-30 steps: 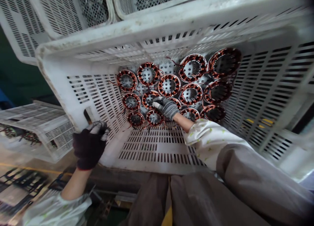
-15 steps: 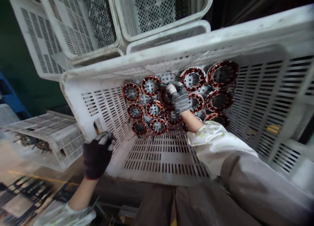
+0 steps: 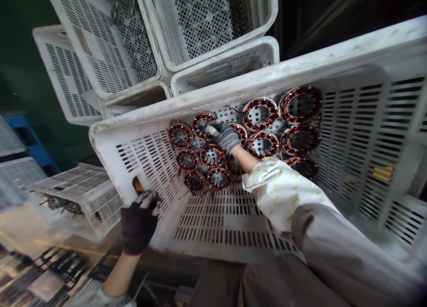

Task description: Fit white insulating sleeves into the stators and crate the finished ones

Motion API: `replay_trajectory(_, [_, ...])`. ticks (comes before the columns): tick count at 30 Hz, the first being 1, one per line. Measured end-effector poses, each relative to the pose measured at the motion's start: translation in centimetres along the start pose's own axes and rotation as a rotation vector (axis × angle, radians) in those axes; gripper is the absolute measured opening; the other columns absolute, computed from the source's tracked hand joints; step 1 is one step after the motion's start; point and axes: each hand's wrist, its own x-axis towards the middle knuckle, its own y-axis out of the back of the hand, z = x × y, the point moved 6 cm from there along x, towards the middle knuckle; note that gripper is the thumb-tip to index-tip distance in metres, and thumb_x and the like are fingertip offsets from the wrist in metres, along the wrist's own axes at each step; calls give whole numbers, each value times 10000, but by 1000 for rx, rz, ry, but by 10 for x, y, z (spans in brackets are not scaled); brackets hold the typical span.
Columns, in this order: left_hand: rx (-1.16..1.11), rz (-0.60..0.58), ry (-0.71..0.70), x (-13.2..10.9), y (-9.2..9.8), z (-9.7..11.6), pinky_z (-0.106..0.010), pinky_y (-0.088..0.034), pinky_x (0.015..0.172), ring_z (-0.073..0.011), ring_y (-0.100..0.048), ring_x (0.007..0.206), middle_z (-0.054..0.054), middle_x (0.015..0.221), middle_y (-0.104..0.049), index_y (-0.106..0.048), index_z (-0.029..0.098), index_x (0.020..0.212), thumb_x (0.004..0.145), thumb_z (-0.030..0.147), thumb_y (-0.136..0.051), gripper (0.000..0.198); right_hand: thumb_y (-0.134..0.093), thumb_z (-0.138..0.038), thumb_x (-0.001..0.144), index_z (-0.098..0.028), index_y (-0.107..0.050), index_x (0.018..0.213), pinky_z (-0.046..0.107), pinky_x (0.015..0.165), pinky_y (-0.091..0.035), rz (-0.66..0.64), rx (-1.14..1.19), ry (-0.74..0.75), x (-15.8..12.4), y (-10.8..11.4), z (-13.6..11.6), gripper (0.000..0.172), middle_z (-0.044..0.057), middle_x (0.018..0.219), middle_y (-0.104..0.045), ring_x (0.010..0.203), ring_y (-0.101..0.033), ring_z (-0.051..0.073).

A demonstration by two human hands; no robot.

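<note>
A large white plastic crate (image 3: 203, 256) holds several ring-shaped motor stators with copper windings, set in rows on its perforated floor. My right hand (image 3: 225, 137), in a grey knit glove with pale fingertips, reaches into the crate. Its thumb and fingers close on the right edge of a stator (image 3: 200, 125) in the far row. Just under this hand, another stator (image 3: 242, 131) is partly covered. At the crate's near left corner, my left hand (image 3: 140, 218) wears a dark glove, its fingers curled over the rim.
Beyond the far wall stand more white crates (image 3: 168, 62), some with metal parts inside. On the left, a smaller crate (image 3: 78, 187) holds wound parts. A blue object (image 3: 31, 140) is farther left. Dark racks (image 3: 60, 262) stand at lower left.
My right hand has moved left from the middle stators to the neighbouring far-row stator. My left hand stays on the crate rim. The view has shifted slightly.
</note>
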Motion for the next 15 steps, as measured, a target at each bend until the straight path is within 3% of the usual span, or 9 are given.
replay_trajectory(4, [-58,-29,26,2,-2,-3,-487,-556,868,-316,-746,1036,-93,1126,-786,-771,309,1062,897,341,-583,252,-654,-407,928,-228,-698,1071,368,952,-544,23,-14,-7,-1,-4,-7,233,29,1000,-772,944,-716,217])
replay_trajectory(7, [-73,-37,25,2,-6,-5,-484,-537,846,-336,-742,1041,-116,1118,-785,-775,274,1069,894,369,-595,269,-652,-398,923,-226,-679,1089,353,958,-544,37,99,40,-5,0,-14,241,31,1017,-769,958,-711,205])
replay_trajectory(9, [-59,-34,18,0,-6,-5,-505,-522,878,-338,-742,1039,-118,1118,-784,-768,279,1078,900,372,-604,259,-613,-416,936,-214,-659,1084,336,911,-558,129,192,65,-13,22,-17,254,43,1000,-764,917,-704,190])
replay_trajectory(12, [-33,-3,-18,1,4,-3,-604,-437,1039,-334,-727,1075,-98,1122,-781,-728,296,1060,913,340,-612,192,-566,-454,937,-186,-632,994,328,832,-561,371,235,41,-35,80,-12,282,88,961,-751,839,-677,178])
replay_trajectory(15, [-92,124,-55,32,33,8,-722,-273,1144,-360,-610,1289,-110,1171,-743,-631,262,1074,925,300,-589,160,-640,-474,869,-182,-617,881,365,817,-554,452,202,3,-62,121,-1,293,108,875,-734,778,-654,190])
